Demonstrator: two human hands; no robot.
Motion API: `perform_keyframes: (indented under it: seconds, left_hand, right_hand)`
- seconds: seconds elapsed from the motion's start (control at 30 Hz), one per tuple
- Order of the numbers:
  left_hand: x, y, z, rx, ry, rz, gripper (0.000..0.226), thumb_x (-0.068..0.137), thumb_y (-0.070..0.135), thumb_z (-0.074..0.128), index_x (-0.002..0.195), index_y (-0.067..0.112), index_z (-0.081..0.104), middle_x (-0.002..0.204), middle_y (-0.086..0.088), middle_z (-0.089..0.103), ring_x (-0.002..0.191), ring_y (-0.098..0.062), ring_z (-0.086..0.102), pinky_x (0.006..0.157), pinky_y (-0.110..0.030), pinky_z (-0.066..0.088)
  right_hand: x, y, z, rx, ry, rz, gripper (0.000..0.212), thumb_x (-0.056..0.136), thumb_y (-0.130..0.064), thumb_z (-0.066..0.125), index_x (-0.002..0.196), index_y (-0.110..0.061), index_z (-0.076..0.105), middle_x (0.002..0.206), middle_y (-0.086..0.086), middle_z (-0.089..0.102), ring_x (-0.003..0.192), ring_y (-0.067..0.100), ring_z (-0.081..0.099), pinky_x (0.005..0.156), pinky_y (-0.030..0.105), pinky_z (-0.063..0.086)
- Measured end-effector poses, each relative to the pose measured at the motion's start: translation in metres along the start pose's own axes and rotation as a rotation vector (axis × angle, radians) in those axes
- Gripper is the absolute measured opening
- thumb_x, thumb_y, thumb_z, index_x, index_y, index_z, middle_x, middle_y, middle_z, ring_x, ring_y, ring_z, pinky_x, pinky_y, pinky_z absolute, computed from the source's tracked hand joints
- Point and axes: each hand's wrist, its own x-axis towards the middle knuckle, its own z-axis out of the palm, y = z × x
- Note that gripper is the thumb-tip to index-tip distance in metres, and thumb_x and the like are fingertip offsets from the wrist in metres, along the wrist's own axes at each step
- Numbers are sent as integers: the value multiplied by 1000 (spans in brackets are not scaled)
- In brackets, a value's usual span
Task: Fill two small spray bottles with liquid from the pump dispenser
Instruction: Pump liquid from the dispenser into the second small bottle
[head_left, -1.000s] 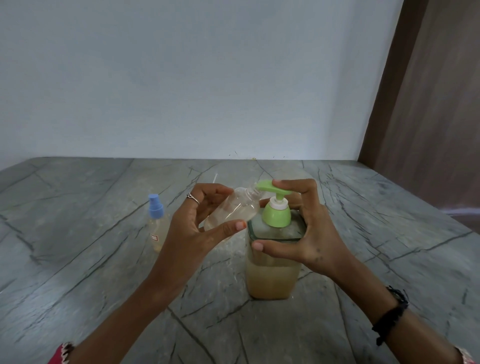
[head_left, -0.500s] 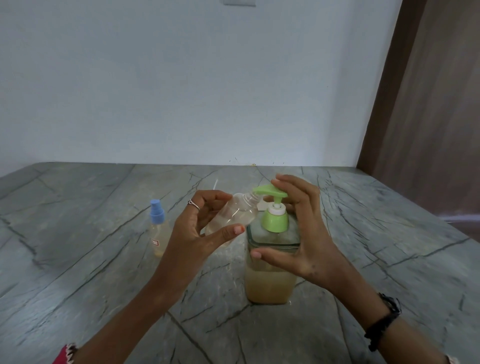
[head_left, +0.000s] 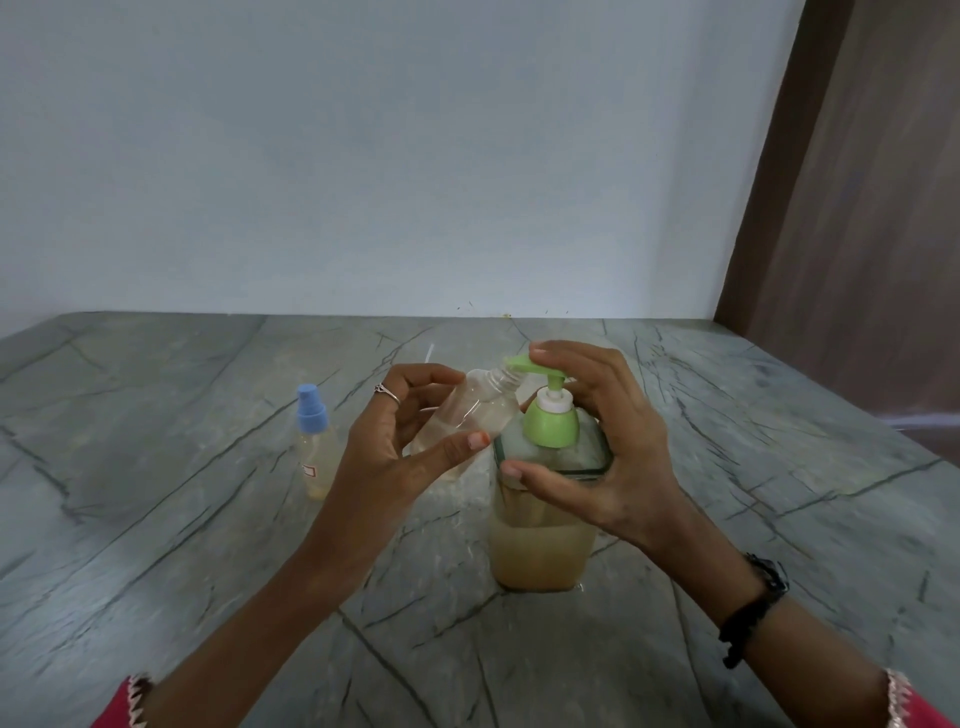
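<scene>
Left hand (head_left: 400, 457) grips a clear uncapped spray bottle (head_left: 467, 415), tilted so its open neck sits right under the green pump nozzle (head_left: 530, 366). Right hand (head_left: 602, 447) curls around the pump dispenser (head_left: 540, 551), half full of amber liquid, fingers on the nozzle. A blue-capped spray bottle (head_left: 313, 447) stands on the table (head_left: 156, 519) off left.

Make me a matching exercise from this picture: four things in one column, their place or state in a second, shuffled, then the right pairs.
Things:
1. capped spray bottle
2. open bottle
3. pump dispenser
4. left hand

States:
A. tilted, mouth under the green spout
B. standing alone on the counter, blue top on
C. holding the tilted bottle
D. upright, right hand on its pump head

Pairs: 1-B, 2-A, 3-D, 4-C
</scene>
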Motion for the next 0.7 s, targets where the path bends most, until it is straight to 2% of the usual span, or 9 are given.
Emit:
perform_keyframes:
  seconds: [0.2, 0.3, 0.43, 0.57, 0.7]
  left_hand:
    - [0, -3, -4, 24, -26, 9, 39, 63, 23, 73, 98, 27, 56, 94, 15, 67, 94, -4, 64, 69, -17, 53]
    - [1, -3, -6, 20, -40, 23, 43, 59, 34, 74, 98, 28, 56, 94, 16, 66, 94, -4, 63, 68, -16, 52]
    - [2, -5, -6, -13, -34, 14, 44, 58, 36, 73, 98, 29, 56, 95, 15, 66, 96, -7, 64, 67, -16, 53]
    - [3, -8, -3, -21, -18, 2, 43, 63, 21, 73, 100, 28, 53, 93, 18, 66, 93, -4, 64, 68, -17, 52]
    - [2, -10, -1, -41, -15, -4, 46, 64, 19, 70, 105, 28, 49, 98, 14, 62, 95, 1, 62, 74, -15, 51]
  right_hand:
    - [0, -2, 2, 13, 68, -5, 50, 73, -32, 77, 115, -13, 57, 115, -4, 55, 107, 11, 58, 82, 26, 53]
    - [-1, -2, 3, 9, 79, 6, 44, 75, -32, 75, 111, -12, 58, 111, -4, 55, 104, 11, 59, 80, 25, 53]
    - [-3, -3, 3, 21, 61, 30, 49, 77, -34, 73, 116, -12, 55, 118, -4, 54, 111, 14, 56, 85, 31, 53]
    - [-5, -3, 3, 14, 7, 53, 57, 78, -35, 71, 128, -21, 46, 130, -18, 44, 118, 13, 53, 93, 31, 49]
    - [-6, -4, 3, 26, -30, 110, 63, 79, -38, 69, 134, -28, 40, 134, -23, 40, 116, 17, 57, 95, 33, 49]
